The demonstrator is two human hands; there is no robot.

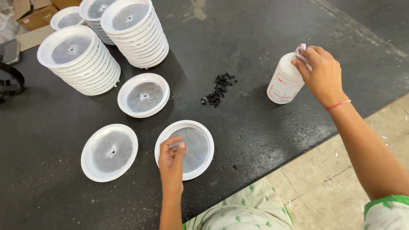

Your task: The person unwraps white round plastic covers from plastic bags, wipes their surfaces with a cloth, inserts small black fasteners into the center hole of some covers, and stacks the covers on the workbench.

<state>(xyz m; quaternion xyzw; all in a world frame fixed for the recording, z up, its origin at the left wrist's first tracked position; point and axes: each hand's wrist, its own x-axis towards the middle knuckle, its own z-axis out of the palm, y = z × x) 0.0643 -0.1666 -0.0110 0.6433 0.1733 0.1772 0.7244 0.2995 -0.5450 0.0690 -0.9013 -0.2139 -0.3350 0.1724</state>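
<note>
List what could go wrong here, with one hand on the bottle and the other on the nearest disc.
The white plastic bottle leans under the right hand, which grips only its top; it might tip or dribble onto the dark tabletop. The left hand presses the white round disc with grey centre near the table's edge, so it could slide off. The loose small black rings could scatter if brushed.

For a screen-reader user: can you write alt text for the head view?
The left hand pinches at the centre of a white round disc on a dark table, while the right hand grips the top of a white bottle. Two more discs, stacks of discs and small black rings lie nearby.
</note>
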